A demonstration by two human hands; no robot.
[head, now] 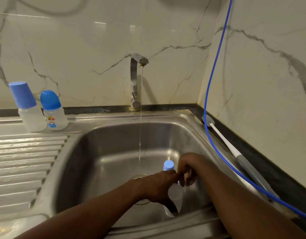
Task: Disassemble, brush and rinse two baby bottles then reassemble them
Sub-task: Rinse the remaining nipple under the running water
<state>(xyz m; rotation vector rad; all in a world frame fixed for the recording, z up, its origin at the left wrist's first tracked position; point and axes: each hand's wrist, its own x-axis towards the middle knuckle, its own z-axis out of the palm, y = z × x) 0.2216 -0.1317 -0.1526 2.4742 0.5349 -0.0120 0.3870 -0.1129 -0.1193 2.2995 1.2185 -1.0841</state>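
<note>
Over the steel sink (114, 135), my left hand (157, 187) grips the clear body of a baby bottle (174, 195) with a light-blue cap (168, 165). My right hand (188, 169) pinches the bottle's neck just below that cap. Two more capped bottles stand on the drainboard at the back left: one with a tapered blue cap (28, 107) and one with a rounded blue cap (53, 111) and a printed picture. A long white-handled bottle brush (224, 142) lies on the dark ledge right of the sink.
A thin stream of water runs from the steel tap (135, 80) into the basin, ahead of my hands. A blue hose (216, 66) hangs down the right wall and crosses the ledge. The ribbed drainboard (19, 161) stretches to the left.
</note>
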